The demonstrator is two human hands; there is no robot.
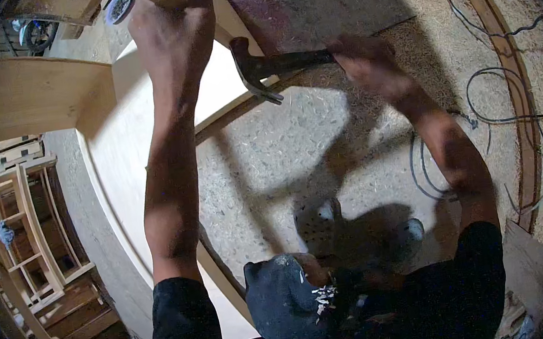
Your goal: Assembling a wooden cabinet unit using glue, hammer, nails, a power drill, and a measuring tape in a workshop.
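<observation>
In my right hand (pixel 370 66) is a claw hammer (pixel 286 64), with my fingers wrapped round its dark handle. The hammer's head is against or very near the side of an upright wooden board (pixel 230 22); whether they touch I cannot tell. My left hand (pixel 176 29) is closed on that board near the top of the view, and some of its fingers are hidden. Below it lies a large white panel (pixel 119 168) with a curved-looking long edge, joined to pale wooden boards (pixel 45 92) at the left.
Small dark pieces fill a purple-rimmed bowl (pixel 121 7) beyond the boards. Wooden frames (pixel 28 226) stand at the left. A dark sheet (pixel 326 7) lies on the speckled floor (pixel 269 149). Black cables (pixel 479 90) loop near a long timber (pixel 524 131) at the right, among sawdust.
</observation>
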